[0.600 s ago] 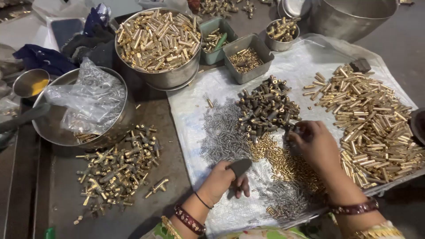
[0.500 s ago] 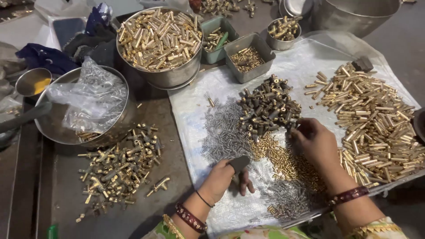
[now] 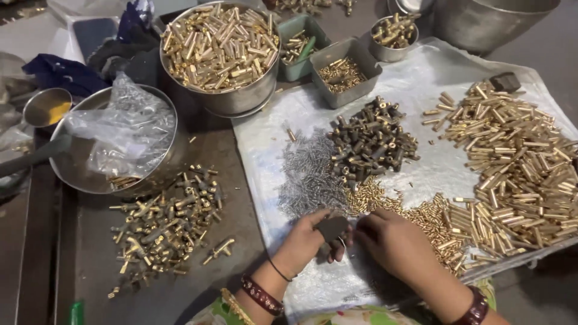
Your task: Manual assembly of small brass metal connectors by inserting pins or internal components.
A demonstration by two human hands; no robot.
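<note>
Head view, from the left: a steel bowl (image 3: pixel 78 174) holds a crumpled clear plastic bag (image 3: pixel 123 132), and below it a loose heap of brass T-shaped fittings (image 3: pixel 165 219) lies on the dark desk (image 3: pixel 229 162). Behind stands a large steel pot (image 3: pixel 241 99) full of brass tubes. A white plastic sheet (image 3: pixel 421 90) covers the desk further right. On it lies a pile of small grey springs (image 3: pixel 307 174), then a mound of dark short sleeves (image 3: pixel 370 141), with a strip of tiny brass pins (image 3: pixel 391 204) below them. At the near edge of the sheet the left hand (image 3: pixel 304 244) pinches a small dark flat piece (image 3: pixel 332 227) between thumb and fingers, held just above the sheet beside the springs. The right hand (image 3: pixel 394 244) meets it from the right, its fingers curled close against the same piece; whether they hold anything of their own I cannot tell. Far right spreads a broad heap of long brass tubes (image 3: pixel 512 150).
</note>
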